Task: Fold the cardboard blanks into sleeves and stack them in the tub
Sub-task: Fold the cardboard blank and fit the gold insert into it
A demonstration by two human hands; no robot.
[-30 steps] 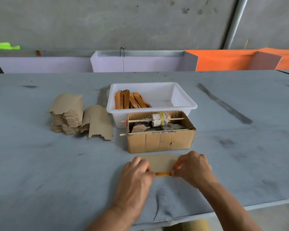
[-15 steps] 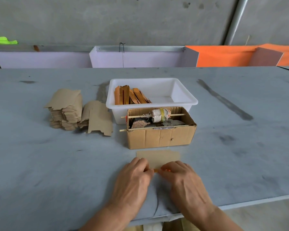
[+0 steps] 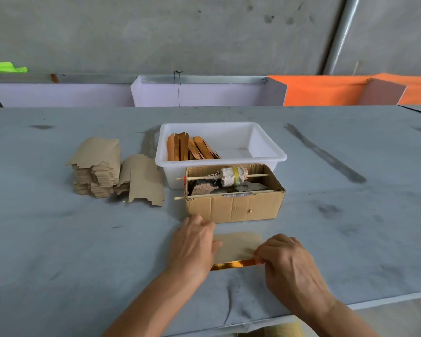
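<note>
I find one cardboard blank (image 3: 237, 246) flat on the desk (image 3: 58, 239), near the brown box (image 3: 233, 207); my left hand (image 3: 193, 244) lies flat on its left end, fingers extended, gripping nothing; my right hand (image 3: 289, 261) pinches the glossy orange near edge at the right corner. I judge the blank light, thin, stiff enough to crease cleanly, slick on its orange face; best held at the edges. Finished sleeves (image 3: 190, 148) stand in the white tub (image 3: 267, 144); spare blanks (image 3: 97, 166) sit far left.

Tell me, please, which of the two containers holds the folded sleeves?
The white tub, behind the brown cardboard box; the orange-gold sleeves lean in its left end.
</note>
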